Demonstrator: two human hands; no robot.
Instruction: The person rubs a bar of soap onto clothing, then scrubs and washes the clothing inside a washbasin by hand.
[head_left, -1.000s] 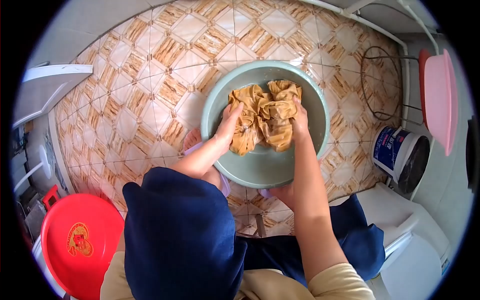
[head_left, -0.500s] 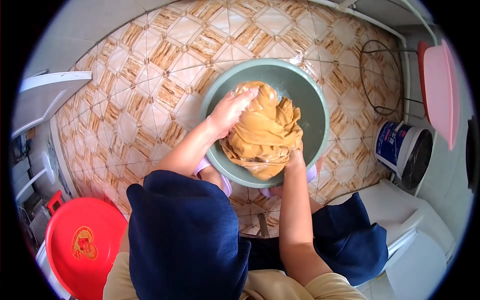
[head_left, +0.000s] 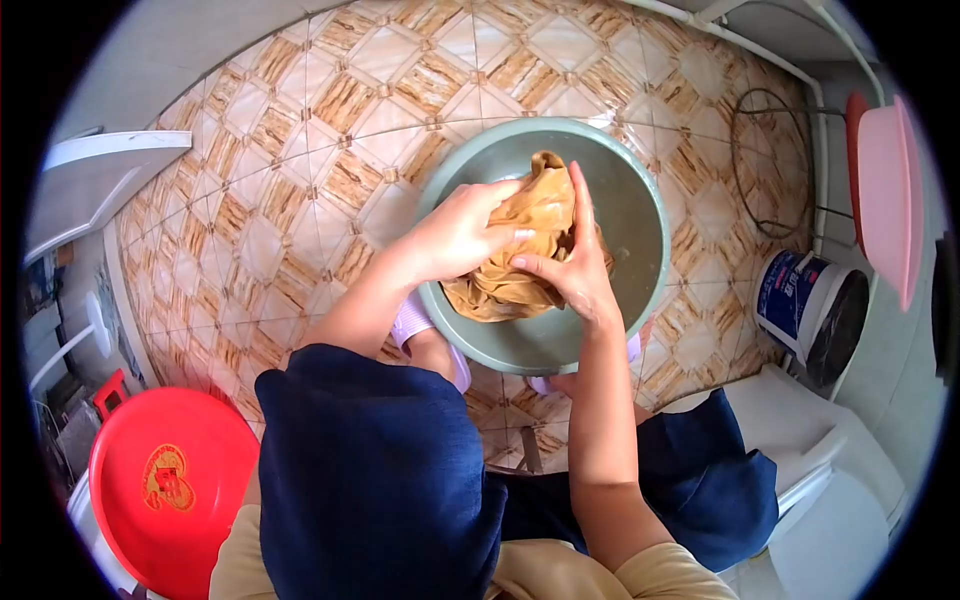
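Note:
A wet, mustard-brown cloth [head_left: 520,285] is bunched up inside a grey-green basin [head_left: 645,300] on the floor; its exact kind does not show. My left hand [head_left: 470,228] grips the cloth from the left, thumb across its front. From the right, my right hand [head_left: 582,265] presses on it, with the thumb on top and the fingers along its far side. Between the two hands, the cloth is squeezed into a narrow upright bundle. Part of it hangs lower in the basin.
A red basin [head_left: 170,540] stands at the lower left. A white bucket with a blue label [head_left: 790,290] is on the right, below a pink basin [head_left: 888,190] against the wall. A dark hose [head_left: 737,165] loops on the tiled floor [head_left: 330,130]. My slippered feet [head_left: 432,345] flank the basin.
My right hand has come up from the cloth's lower right edge to its upper right side. The cloth is gathered tighter between both hands, and more of the basin's bottom shows.

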